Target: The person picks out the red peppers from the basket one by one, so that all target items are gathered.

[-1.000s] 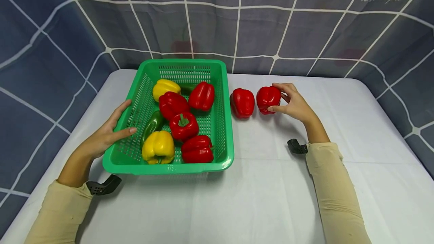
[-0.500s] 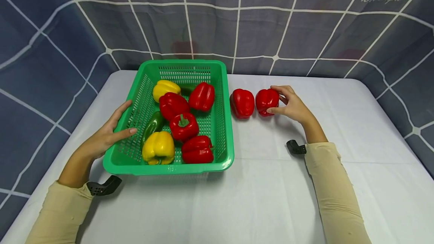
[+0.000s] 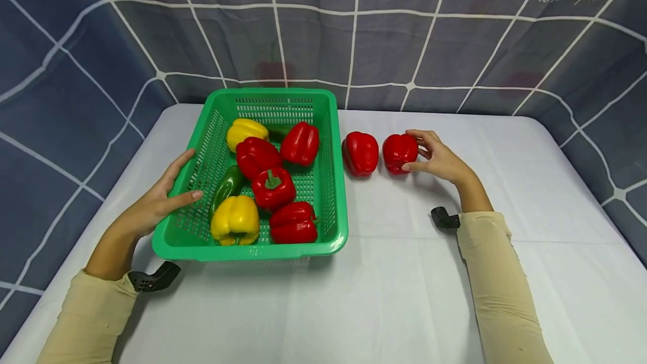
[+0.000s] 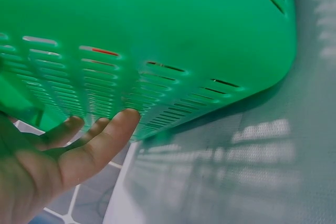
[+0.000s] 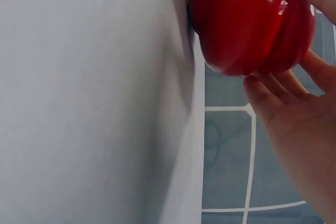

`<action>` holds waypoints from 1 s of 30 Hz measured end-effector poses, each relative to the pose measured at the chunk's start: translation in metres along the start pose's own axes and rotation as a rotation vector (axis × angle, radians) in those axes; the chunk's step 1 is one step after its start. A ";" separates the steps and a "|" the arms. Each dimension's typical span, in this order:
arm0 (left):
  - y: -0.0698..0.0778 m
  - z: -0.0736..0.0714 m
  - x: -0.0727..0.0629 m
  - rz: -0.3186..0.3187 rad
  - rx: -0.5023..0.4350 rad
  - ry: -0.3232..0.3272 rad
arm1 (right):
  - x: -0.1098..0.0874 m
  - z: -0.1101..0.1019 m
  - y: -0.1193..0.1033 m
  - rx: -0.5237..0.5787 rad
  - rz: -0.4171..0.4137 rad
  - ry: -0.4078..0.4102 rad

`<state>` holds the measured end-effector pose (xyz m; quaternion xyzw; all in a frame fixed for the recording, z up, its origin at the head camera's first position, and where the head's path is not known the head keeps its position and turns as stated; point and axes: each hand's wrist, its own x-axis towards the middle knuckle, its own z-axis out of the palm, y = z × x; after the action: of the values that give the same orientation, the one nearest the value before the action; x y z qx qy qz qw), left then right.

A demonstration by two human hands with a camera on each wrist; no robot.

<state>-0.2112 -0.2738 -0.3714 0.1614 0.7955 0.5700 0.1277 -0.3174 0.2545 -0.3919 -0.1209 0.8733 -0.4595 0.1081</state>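
A green plastic basket (image 3: 340, 195) stands on the left part of the table. My left hand (image 3: 151, 198) grips its left rim, thumb over the edge; in the left wrist view, fingers (image 4: 100, 148) lie by the slotted outer wall. At the table's far side, my right hand (image 3: 440, 159) holds a red bell pepper (image 3: 399, 152) between thumb and fingers. The right wrist view shows that pepper (image 5: 247, 22) close to the white surface, fingers around its side. Just left of it lies another red bell pepper (image 3: 361, 154), beside the basket.
Several red peppers (image 3: 273, 189), two yellow peppers (image 3: 235, 219) and a long green pepper (image 3: 228, 186) lie in the basket, with another green piece (image 3: 279, 132) partly hidden. A white cloth (image 3: 384, 296) covers the table. Dark checked fabric (image 3: 384, 44) rises behind it.
The right hand and its red pepper shift slightly left and down, then slightly right again, staying beside the other pepper. The left hand and basket hardly move.
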 end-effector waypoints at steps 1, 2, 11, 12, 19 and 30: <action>0.000 0.000 0.000 -0.004 0.009 -0.001 | 0.000 -0.001 0.000 0.003 0.006 -0.010; 0.001 0.000 -0.001 -0.005 0.008 -0.003 | -0.001 -0.001 0.000 0.009 0.012 -0.019; 0.001 0.000 -0.002 -0.003 0.008 -0.009 | -0.001 -0.002 0.001 0.051 0.024 -0.040; 0.002 0.000 -0.002 0.000 -0.009 -0.013 | -0.001 -0.002 0.001 0.051 0.023 -0.041; 0.001 0.000 -0.002 0.009 -0.055 -0.026 | 0.000 -0.002 0.006 0.028 0.006 -0.039; 0.000 0.000 -0.002 0.009 -0.035 -0.023 | 0.000 -0.001 0.005 -0.026 0.014 -0.031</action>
<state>-0.2096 -0.2747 -0.3710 0.1691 0.7831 0.5825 0.1372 -0.3184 0.2581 -0.3955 -0.1234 0.8783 -0.4452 0.1234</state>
